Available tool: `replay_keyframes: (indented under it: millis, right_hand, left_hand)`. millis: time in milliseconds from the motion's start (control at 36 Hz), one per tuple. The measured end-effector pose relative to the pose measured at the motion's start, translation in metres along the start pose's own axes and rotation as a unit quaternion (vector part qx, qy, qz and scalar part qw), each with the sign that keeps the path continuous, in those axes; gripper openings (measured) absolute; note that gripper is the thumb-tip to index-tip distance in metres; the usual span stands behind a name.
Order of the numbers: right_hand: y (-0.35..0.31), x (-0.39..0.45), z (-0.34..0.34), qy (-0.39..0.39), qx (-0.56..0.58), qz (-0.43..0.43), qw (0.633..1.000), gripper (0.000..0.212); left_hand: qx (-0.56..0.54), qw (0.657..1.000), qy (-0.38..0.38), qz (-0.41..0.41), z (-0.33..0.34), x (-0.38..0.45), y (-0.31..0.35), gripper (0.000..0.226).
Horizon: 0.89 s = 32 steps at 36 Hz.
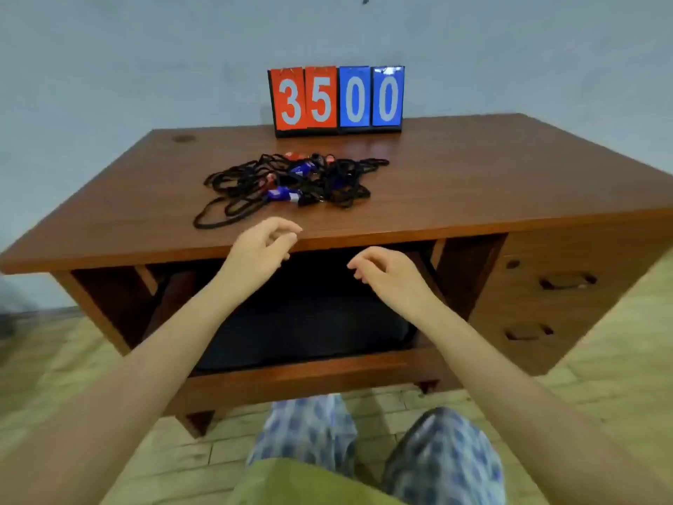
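Handling the cord tangle calls for a light, selective grip. Judged from its look, the bundle is soft, limp and light, with no stiffness of its own, so any lifted strand is likely to drag its neighbours along. The small blue fittings and red fittings appear rigid and offer the firmest hold. Pinch one of these, or the single outer loop trailing toward the near left, rather than scooping the middle. Expect snagging, not slipping. Nothing looks fragile.

Appearance: thin black cords in many overlapping loops form a flat, wide heap, with several blue pieces and a few red ones mixed in. What these pieces are is too blurred to tell.

Location: the tangle lies at the middle of the tabletop. It is in front of the flip scoreboard, apart from it, and set back from the near edge.

Hands: the left hand is at the near edge of the tabletop, just short of the trailing loop. Whether it touches the wood cannot be told. The right hand is lower, in front of the kneehole. Both hands are empty, with fingers loosely curled, and they are apart from each other.
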State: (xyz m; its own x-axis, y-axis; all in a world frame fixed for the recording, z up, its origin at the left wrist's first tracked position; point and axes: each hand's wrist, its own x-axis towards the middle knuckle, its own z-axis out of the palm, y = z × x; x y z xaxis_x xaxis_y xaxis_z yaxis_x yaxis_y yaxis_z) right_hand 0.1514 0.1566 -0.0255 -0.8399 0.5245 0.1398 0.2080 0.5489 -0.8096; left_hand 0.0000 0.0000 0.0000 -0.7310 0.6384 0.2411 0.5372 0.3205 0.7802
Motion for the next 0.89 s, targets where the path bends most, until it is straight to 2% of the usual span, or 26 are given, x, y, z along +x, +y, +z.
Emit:
replay_keyframes:
  millis: [111,167,250,306,361,556,722,778,889]
  right_hand:
    - [0.020,-0.017,0.008,0.042,-0.102,0.039,0.993,0.016]
    - [0.028,-0.031,0.014,0.077,-0.149,0.057,0.984,0.016]
    - [0.030,-0.047,0.023,0.106,-0.177,0.093,0.974,0.034]
    - [0.033,-0.053,0.028,0.126,-0.211,0.103,0.964,0.040]
    - [0.035,-0.057,0.033,0.146,-0.260,0.104,0.949,0.046]
    - [0.032,-0.051,0.029,0.120,-0.211,0.153,0.958,0.056]
    - [0.032,-0.043,0.023,0.128,-0.184,0.198,0.954,0.058]
    - [0.033,-0.038,0.020,0.136,-0.179,0.214,0.951,0.055]
    - [0.035,-0.034,0.016,0.133,-0.175,0.225,0.949,0.035]
  left_hand:
    - [0.098,0.995,-0.017,-0.023,-0.020,-0.032,-0.030,0.017]
    - [0.167,0.985,0.011,-0.033,-0.034,-0.049,-0.050,0.022]
    - [0.221,0.967,0.047,-0.119,-0.050,-0.065,-0.078,0.031]
    - [0.221,0.960,0.024,-0.173,-0.052,-0.071,-0.096,0.040]
    - [0.216,0.958,0.007,-0.188,-0.053,-0.079,-0.111,0.047]
    - [0.174,0.972,0.025,-0.155,-0.050,-0.074,-0.114,0.047]
    - [0.167,0.971,0.040,-0.169,-0.058,-0.059,-0.118,0.051]
    - [0.185,0.966,0.039,-0.176,-0.061,-0.053,-0.122,0.049]
    - [0.195,0.964,0.013,-0.181,-0.062,-0.048,-0.126,0.044]
